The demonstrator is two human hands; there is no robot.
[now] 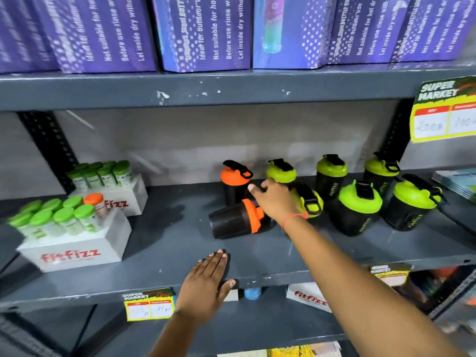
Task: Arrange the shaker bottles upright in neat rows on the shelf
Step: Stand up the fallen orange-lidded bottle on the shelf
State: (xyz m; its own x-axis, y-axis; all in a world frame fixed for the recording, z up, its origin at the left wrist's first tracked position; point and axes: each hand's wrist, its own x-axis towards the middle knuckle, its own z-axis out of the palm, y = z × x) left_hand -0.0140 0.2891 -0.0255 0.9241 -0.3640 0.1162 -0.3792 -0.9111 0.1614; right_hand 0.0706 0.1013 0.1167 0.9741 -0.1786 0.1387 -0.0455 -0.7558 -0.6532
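Note:
Black shaker bottles stand on a grey shelf. One with an orange lid is upright at the back. Another orange-lidded bottle lies on its side, lid pointing right. Upright green-lidded bottles stand at the back and in front. One more green-lidded bottle looks tipped behind my wrist. My right hand reaches over the lying bottle's lid, its fingers hidden. My left hand rests flat and open on the shelf's front edge.
Two white Fitfizz boxes holding several green-capped tubes stand at the left. Purple boxes fill the shelf above. A yellow price tag hangs top right. Stacked books lie at the far right.

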